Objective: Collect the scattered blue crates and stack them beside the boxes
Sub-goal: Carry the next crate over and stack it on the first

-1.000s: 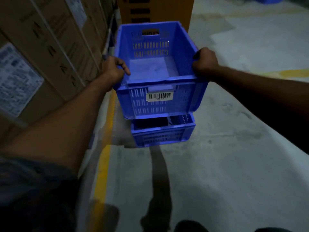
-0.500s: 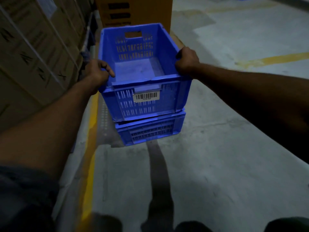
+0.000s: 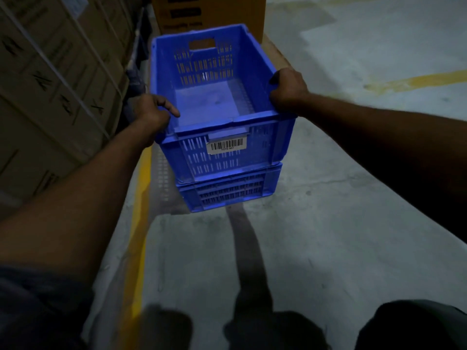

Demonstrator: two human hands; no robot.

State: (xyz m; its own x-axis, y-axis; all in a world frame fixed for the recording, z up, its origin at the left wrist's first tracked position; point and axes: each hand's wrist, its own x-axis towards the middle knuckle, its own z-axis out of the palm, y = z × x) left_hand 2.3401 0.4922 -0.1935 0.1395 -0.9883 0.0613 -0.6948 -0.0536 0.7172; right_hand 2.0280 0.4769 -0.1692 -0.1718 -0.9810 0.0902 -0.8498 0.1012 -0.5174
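Note:
An empty blue crate (image 3: 214, 102) with slotted walls and a barcode label on its near side sits nested on top of a second blue crate (image 3: 230, 192) that stands on the concrete floor. My left hand (image 3: 151, 114) grips the top crate's left rim near the front corner. On the right rim, my right hand (image 3: 286, 90) is closed over the edge. Only the front wall of the lower crate shows below the top one.
Strapped cardboard boxes (image 3: 50, 79) form a wall along the left. A tall brown carton (image 3: 209, 13) stands right behind the crates. A yellow floor line (image 3: 137, 223) runs along the boxes. Grey concrete floor (image 3: 341, 223) spreads to the right.
The top crate has come down from above the lower crate and now rests nested on it. Both hands keep their grip on its rims.

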